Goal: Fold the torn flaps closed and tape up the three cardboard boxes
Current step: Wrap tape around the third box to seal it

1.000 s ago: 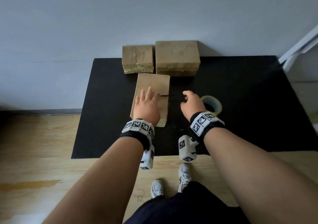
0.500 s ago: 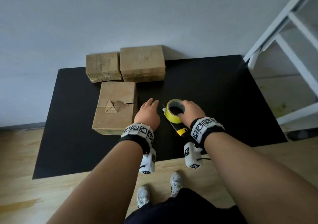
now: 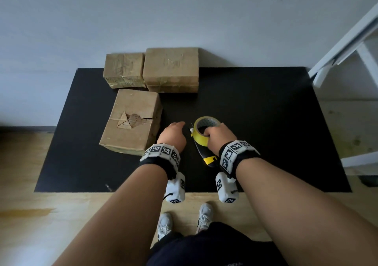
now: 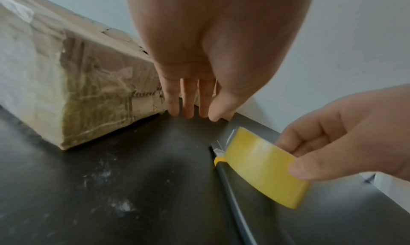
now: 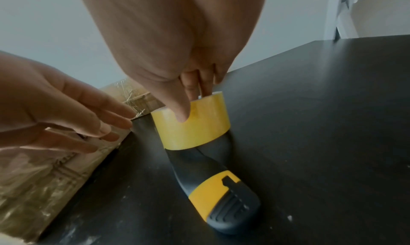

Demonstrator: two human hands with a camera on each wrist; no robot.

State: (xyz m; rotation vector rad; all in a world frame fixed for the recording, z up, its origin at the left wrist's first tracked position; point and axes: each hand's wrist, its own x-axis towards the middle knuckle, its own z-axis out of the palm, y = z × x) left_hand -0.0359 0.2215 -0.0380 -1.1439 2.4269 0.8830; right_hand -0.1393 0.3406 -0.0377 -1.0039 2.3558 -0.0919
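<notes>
Three cardboard boxes lie on a black mat (image 3: pixel 255 106). The near box (image 3: pixel 131 122) (image 4: pixel 73 83) has a torn patch on its top; a small box (image 3: pixel 123 71) and a larger box (image 3: pixel 171 69) stand behind it against the wall. My right hand (image 3: pixel 214 136) (image 5: pixel 190 97) grips a yellow tape roll (image 3: pixel 201 134) (image 4: pixel 264 168) (image 5: pixel 193 124), thumb outside and fingers inside the ring. A black and yellow utility knife (image 3: pixel 204 155) (image 5: pixel 213 183) lies under the roll. My left hand (image 3: pixel 172 134) (image 4: pixel 190 97) hovers with straight fingers between the near box and the roll, holding nothing.
A white frame (image 3: pixel 347 46) stands at the right past the mat's edge. Wooden floor (image 3: pixel 30 204) lies in front of and left of the mat. My shoes (image 3: pixel 184 220) are at the mat's near edge. The mat's right half is bare.
My left hand came off the near box and moved right toward the tape. My right hand reached the roll and took hold of it. The head view swung right, then back.
</notes>
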